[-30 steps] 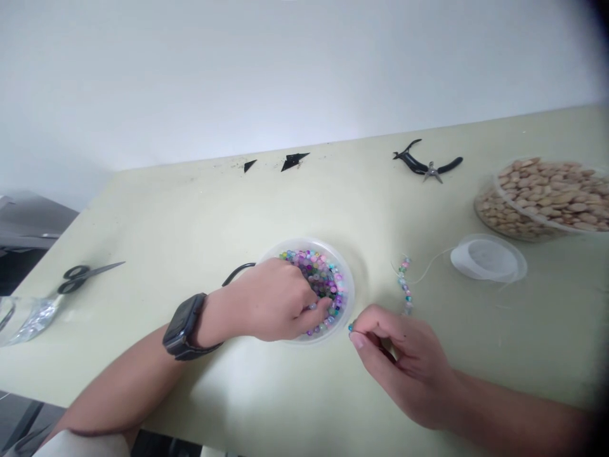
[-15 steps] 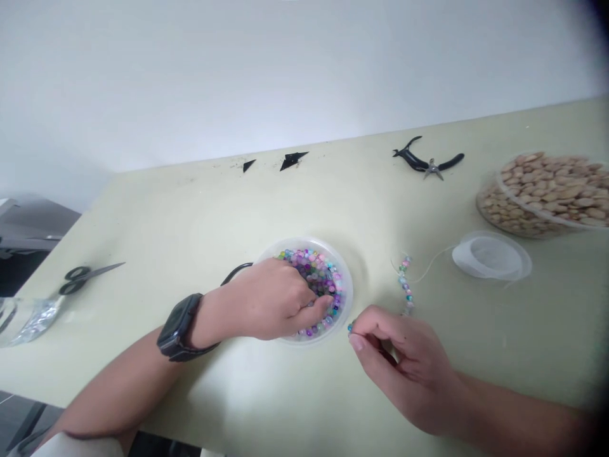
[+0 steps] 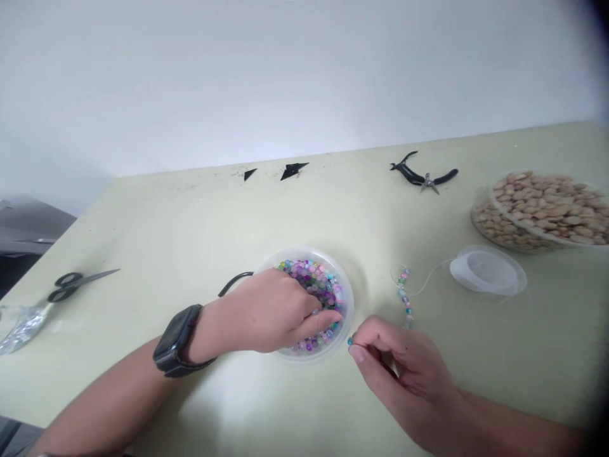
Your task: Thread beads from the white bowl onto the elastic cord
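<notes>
My left hand (image 3: 266,314) rests over a clear plastic bowl (image 3: 349,311), its fingertips among many small multicoloured beads (image 3: 316,282). I cannot tell whether those fingers grip a bead. My right hand (image 3: 399,374) sits just right of the bowl, with thumb and forefinger pinched on a tiny teal bead (image 3: 351,341). Above that hand, a short strand of beads on clear thread (image 3: 405,298) lies on the table. The thread runs from it towards a clear spool of thread (image 3: 488,271). A black smartwatch (image 3: 177,341) is on my left wrist.
On the pale green table (image 3: 190,235) lie black-handled pliers (image 3: 421,179), black triangular scraps (image 3: 291,171), scissors (image 3: 71,284), a foil packet (image 3: 19,330) and a black cable (image 3: 233,284). A clear bowl of pale nuts (image 3: 537,212) stands at right, and the wall rises behind.
The view has tilted, so the table and everything on it sit lower in the picture. My left fingers have shifted slightly among the beads. My right pinch looks unchanged.
</notes>
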Tool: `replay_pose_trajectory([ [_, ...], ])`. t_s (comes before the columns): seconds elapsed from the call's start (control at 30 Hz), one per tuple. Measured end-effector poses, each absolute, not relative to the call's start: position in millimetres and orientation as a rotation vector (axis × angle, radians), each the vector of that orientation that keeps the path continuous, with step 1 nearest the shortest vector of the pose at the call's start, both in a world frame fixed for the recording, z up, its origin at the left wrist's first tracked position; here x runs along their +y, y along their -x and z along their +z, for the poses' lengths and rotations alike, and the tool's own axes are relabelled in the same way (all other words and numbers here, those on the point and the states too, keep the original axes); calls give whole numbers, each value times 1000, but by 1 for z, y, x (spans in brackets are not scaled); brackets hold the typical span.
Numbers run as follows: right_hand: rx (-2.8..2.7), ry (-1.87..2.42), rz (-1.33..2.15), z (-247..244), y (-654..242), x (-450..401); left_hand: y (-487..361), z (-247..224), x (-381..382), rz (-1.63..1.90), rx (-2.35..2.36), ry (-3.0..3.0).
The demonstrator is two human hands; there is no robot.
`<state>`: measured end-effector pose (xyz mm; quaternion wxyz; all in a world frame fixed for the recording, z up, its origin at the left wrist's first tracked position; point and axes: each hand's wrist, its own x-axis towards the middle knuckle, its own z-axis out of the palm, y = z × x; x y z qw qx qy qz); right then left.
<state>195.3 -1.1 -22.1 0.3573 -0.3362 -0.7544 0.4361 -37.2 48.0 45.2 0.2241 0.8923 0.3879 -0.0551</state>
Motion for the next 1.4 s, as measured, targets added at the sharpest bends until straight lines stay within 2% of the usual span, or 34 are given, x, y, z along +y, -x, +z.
replay_pose_trajectory([
  [0.83,-1987,825,1086,-22,-196,0,37,50,47,-184,1121,-2441],
  [1.4,-1930,839,1222,-22,-195,-1,42,42,47,-89,1109,-2412],
])
